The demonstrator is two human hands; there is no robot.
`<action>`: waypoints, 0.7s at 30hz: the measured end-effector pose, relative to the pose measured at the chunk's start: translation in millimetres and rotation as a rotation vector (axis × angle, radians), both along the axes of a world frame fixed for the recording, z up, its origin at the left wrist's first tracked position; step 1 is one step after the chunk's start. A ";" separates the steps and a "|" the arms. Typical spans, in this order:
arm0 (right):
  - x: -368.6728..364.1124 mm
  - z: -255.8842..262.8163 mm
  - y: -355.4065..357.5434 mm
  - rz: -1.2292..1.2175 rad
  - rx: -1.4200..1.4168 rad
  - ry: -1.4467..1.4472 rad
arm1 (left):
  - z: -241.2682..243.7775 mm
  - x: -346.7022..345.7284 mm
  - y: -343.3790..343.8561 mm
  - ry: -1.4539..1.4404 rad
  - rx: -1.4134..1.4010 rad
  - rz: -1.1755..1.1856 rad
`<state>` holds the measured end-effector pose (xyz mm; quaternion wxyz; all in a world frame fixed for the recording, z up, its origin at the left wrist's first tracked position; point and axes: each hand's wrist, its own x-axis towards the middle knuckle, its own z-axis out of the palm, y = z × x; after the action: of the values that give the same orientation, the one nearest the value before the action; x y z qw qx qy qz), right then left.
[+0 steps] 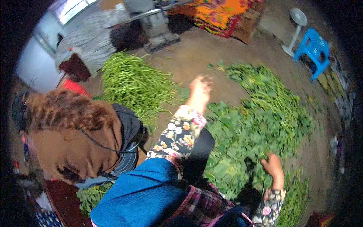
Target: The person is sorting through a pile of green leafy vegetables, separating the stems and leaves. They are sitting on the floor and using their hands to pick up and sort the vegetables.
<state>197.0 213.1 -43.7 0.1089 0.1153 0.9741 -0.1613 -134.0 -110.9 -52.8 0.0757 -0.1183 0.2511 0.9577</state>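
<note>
My left hand (pixel 200 86) reaches forward over the bare floor, blurred by motion, its fingers loosely apart with nothing visible in them. To its left lies a heap of stripped green stems (pixel 136 85), mostly lined up together. A broad pile of green leaves (pixel 235 136) spreads to the right of my left forearm. Over the right edge of that pile is my right hand (pixel 274 167), thumb and fingers bent toward the leaves; whether they hold a stem cannot be made out. Leafy stalks (pixel 272 90) lie beyond the leaf pile, curving along its far right side.
Close on my left sits a person in a brown top (pixel 76 144). A blue plastic stool (pixel 313 51) and a white pedestal fan (pixel 297 21) stand at the far right. More green stems (pixel 295 198) lie beside my right sleeve. An orange patterned cloth (pixel 218 14) hangs at the back.
</note>
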 end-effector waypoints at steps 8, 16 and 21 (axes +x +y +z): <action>-5.4 15.0 -22.2 0.054 -0.109 0.011 | 68.9 70.2 126.3 0.171 -0.102 -0.429; -18.1 0.8 3.8 0.034 -0.127 -0.067 | 54.5 98.8 114.6 0.155 -0.217 -0.511; -75.4 -65.4 59.4 -0.056 -0.336 -0.100 | 69.0 85.4 83.7 0.140 -0.139 -0.451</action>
<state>121.7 272.5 -109.1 0.1706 0.1304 0.9231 -0.3191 -48.6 -27.2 16.2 0.2616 0.0026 0.3408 0.9030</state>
